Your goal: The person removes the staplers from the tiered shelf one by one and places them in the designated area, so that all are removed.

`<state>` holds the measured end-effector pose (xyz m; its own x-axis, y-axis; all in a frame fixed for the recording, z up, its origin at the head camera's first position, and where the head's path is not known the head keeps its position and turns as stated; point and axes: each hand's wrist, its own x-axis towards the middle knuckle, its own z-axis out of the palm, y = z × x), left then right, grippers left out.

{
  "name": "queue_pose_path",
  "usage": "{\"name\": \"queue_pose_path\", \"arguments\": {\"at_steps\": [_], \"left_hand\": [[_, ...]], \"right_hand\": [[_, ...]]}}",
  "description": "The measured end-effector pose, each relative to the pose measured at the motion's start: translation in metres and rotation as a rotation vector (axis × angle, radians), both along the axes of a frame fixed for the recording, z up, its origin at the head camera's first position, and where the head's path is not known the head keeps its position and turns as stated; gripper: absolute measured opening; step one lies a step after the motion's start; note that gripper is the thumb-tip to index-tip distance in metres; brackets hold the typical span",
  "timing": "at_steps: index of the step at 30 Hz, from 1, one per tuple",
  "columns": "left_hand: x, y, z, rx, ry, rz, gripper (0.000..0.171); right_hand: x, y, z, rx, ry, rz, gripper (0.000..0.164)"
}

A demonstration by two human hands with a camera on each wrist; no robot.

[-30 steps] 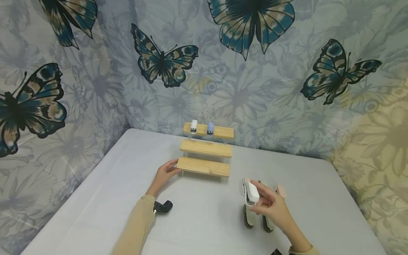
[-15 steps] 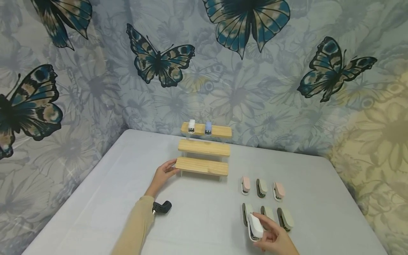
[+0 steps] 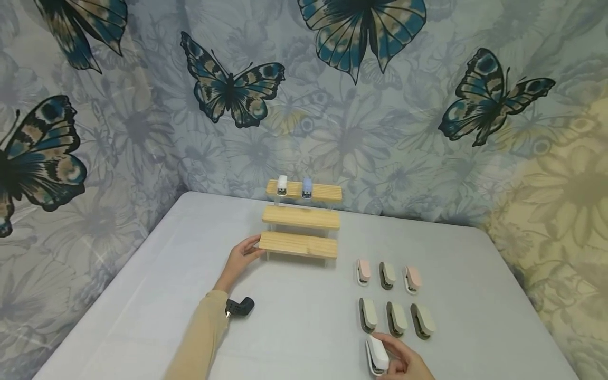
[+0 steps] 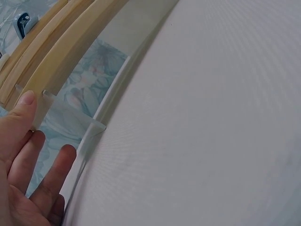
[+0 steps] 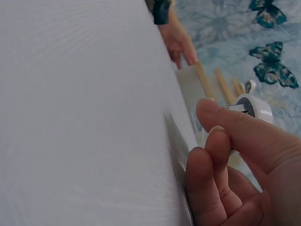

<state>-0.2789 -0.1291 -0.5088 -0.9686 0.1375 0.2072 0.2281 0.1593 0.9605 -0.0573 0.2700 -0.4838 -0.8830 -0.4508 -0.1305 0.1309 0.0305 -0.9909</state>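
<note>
In the head view, my right hand (image 3: 406,361) holds a white mini stapler (image 3: 377,354) near the front of the table, thumb and fingers at its right side. The right wrist view shows part of that stapler (image 5: 257,107) behind the thumb; the rest is hidden. My left hand (image 3: 241,258) grips the left end of the lowest board of a three-step wooden display shelf (image 3: 298,245). In the left wrist view, its thumb presses the board (image 4: 61,52) beside a clear support, while the other fingers hang loosely. A white stapler (image 3: 282,184) and a blue stapler (image 3: 307,188) stand on the top board.
Two rows of staplers lie right of the shelf: a pink stapler (image 3: 363,271), a grey-green stapler (image 3: 387,274) and another pink stapler (image 3: 412,278) behind, pale green staplers (image 3: 397,317) in front. A butterfly-patterned backdrop (image 3: 356,142) rises behind the white table (image 3: 294,316).
My right hand has brought the white stapler from above the staplers toward the table's front, uncovering both rows. The left hand stays at the shelf's end. The head view has shifted slightly.
</note>
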Motion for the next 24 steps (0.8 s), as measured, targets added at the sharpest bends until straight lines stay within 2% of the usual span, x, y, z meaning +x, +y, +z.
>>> {"name": "queue_pose_path", "arguments": {"at_steps": [7,12,17,19,24], "left_hand": [[0.0002,0.0017,0.0000,-0.006,-0.013,0.018,0.054],[0.0006,0.0009,-0.0006,-0.004,-0.025,-0.002,0.054],[0.0010,-0.0006,0.0008,0.000,-0.016,0.004,0.054],[0.0004,-0.0006,0.0005,0.003,-0.010,-0.001,0.055],[-0.0003,0.0005,-0.0017,0.010,-0.016,-0.002,0.054]], "right_hand": [[0.0058,-0.0012,0.0028,0.115,0.035,-0.039,0.065],[0.0087,-0.0039,0.0044,0.180,0.079,-0.031,0.072],[0.0076,-0.0061,0.0057,0.225,0.139,-0.037,0.066],[0.0079,-0.0070,0.0064,0.247,0.131,-0.035,0.065],[0.0110,-0.0070,0.0048,0.268,0.159,0.007,0.063]]}}
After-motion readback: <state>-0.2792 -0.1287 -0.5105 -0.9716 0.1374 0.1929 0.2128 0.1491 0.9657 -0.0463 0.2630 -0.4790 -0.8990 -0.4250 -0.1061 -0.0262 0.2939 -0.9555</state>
